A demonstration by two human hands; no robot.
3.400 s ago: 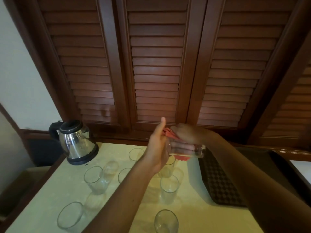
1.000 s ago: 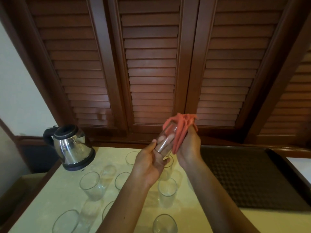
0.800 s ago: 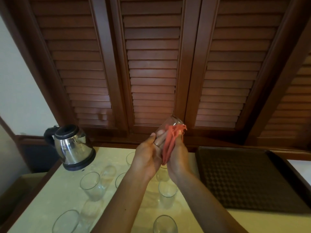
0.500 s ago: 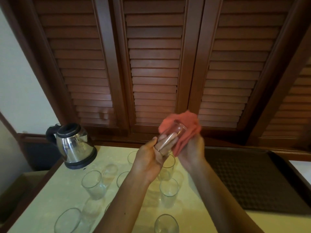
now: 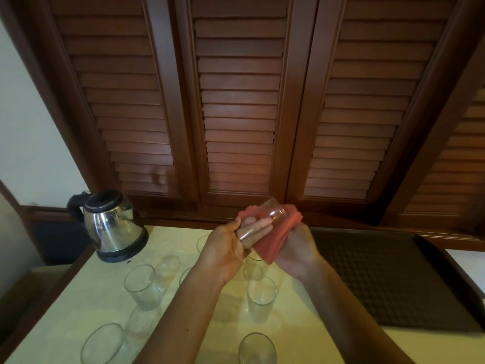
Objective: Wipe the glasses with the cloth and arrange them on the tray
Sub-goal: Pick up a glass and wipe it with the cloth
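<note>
- A left hand (image 5: pixel 223 254) grips a clear glass (image 5: pixel 259 223), tilted and raised above the table (image 5: pixel 301 334); the right hand (image 5: pixel 295 249) holds a red cloth (image 5: pixel 275 240) against it.
- Judged smooth, slippery and breakable, the glass is best held round its wall; the cloth is soft and limp.
- Other glasses stand below, near a dark tray (image 5: pixel 388 282) holding none.
- No writing is legible.

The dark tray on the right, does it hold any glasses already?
No. The tray shows only its bare patterned surface; its far right edge is out of view.
</note>
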